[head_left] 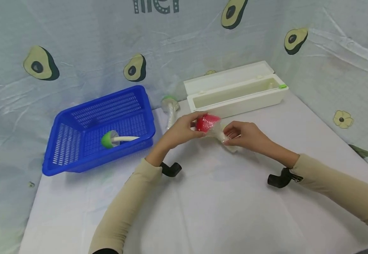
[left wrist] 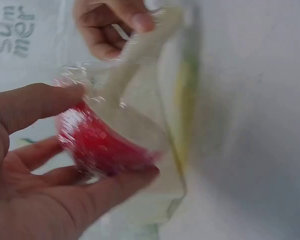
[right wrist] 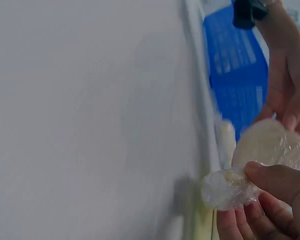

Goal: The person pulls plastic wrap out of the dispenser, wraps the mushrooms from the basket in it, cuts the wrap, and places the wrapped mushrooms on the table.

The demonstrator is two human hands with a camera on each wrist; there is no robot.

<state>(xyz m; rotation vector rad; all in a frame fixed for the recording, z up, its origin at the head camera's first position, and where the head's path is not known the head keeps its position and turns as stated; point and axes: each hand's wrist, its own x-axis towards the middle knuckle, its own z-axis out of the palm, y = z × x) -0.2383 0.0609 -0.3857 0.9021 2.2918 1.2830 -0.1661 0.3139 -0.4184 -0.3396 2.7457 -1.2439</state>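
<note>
A toy mushroom with a red cap and a white stem, covered in clear plastic wrap, is held between both hands above the white table. My left hand grips the red cap with thumb and fingers. My right hand pinches the wrapped stem end. Another wrapped mushroom with a green cap lies behind the hands. A bare green-capped mushroom lies inside the blue basket.
A long white box with its lid open stands at the back right. The blue basket sits at the left. Avocado-print cloth walls enclose the table on the left, back and right.
</note>
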